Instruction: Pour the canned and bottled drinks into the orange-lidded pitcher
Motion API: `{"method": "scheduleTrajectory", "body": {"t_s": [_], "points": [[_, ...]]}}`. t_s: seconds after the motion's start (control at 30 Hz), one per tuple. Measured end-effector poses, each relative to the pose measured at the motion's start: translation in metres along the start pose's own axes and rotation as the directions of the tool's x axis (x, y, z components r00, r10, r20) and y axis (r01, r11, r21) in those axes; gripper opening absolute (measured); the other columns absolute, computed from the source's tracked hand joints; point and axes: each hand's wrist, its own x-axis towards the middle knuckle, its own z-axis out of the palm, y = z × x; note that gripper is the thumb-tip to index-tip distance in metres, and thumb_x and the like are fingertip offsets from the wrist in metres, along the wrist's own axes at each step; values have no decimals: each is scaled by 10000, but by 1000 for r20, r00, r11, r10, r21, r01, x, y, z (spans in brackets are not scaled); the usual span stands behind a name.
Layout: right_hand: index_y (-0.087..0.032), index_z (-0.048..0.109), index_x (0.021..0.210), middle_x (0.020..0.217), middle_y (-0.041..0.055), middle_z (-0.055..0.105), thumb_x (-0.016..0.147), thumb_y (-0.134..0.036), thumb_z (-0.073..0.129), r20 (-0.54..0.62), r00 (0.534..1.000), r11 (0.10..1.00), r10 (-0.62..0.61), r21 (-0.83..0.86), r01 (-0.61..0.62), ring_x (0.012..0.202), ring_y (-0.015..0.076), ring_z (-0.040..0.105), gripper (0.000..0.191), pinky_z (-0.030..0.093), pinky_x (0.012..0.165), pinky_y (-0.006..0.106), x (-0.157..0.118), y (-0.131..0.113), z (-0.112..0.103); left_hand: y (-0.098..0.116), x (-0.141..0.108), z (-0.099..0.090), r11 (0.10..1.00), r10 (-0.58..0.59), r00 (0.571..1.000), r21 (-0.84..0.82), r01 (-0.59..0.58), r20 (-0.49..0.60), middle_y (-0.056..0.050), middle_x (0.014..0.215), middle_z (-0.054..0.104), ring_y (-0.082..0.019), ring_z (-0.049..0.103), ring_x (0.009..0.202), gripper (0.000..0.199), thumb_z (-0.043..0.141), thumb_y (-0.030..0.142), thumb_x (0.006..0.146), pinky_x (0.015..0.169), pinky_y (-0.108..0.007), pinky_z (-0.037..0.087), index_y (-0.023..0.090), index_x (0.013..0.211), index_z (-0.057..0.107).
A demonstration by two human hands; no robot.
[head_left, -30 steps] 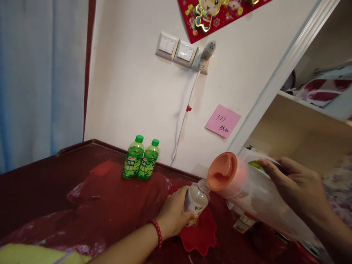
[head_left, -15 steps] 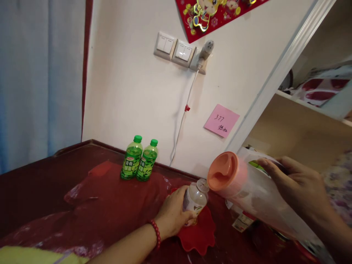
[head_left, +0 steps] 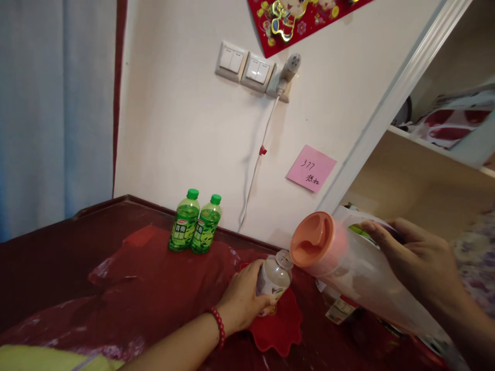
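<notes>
My left hand (head_left: 244,299) is wrapped round a small clear bottle (head_left: 277,278) with a pale label and an uncapped mouth. The bottle leans a little to the right above a red scalloped dish (head_left: 279,330). In my right hand (head_left: 421,257) is the handle of a translucent pitcher (head_left: 371,273), tipped on its side with its orange lid (head_left: 312,239) towards the bottle. The lid's edge is at the bottle's mouth, touching it or very close. Whether liquid is flowing between them I cannot make out.
Two green tea bottles (head_left: 184,226) with green caps stand by the wall. Clear plastic film (head_left: 154,273) covers part of the dark red table (head_left: 46,257). A white cord (head_left: 253,180) hangs from the socket. Small packages (head_left: 340,309) lie under the pitcher, beside the shelves (head_left: 410,185).
Both hands, the bottle and the pitcher keep almost the same places. The whole view has shifted very slightly.
</notes>
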Motion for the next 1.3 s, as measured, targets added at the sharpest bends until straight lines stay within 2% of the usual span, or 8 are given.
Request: {"method": "scheduleTrajectory", "body": {"t_s": [0.27, 0.47, 1.17, 1.3], "points": [[-235, 582, 596, 504, -31, 442, 706, -802, 559, 10, 1000, 1000, -12, 4, 12, 508, 183, 419, 579, 313, 529, 298, 0, -5, 1, 4, 0, -2, 1000, -8, 1000, 7, 8, 19, -24, 1155, 691, -246, 608, 1046, 562, 661, 145, 635, 868, -314, 457, 242, 1184, 590], [-235, 554, 587, 492, -33, 438, 714, -817, 550, 24, 1000, 1000, -11, -1, 11, 506, 181, 421, 596, 308, 527, 293, 0, -4, 2, -1, 0, 0, 1000, 7, 1000, 21, -7, -11, -27, 1176, 690, -252, 607, 1059, 581, 678, 169, 638, 905, -318, 447, 246, 1207, 590], [-234, 496, 545, 465, -39, 392, 731, -800, 554, -3, 999, 999, -32, -24, 32, 482, 169, 394, 599, 290, 506, 285, 1, -8, 0, 1, 0, -1, 1000, 1, 1000, 25, -1, 4, -43, 1206, 686, -252, 606, 1069, 575, 678, 170, 651, 913, -329, 445, 238, 1214, 584], [-224, 527, 548, 457, -40, 386, 740, -780, 568, 2, 999, 999, -48, -7, 49, 479, 162, 385, 589, 296, 511, 284, 1, -8, -1, 1, 0, -1, 1000, 10, 1000, 14, -10, -1, -34, 1156, 696, -243, 612, 1035, 550, 676, 158, 649, 868, -307, 454, 241, 1186, 596]]}}
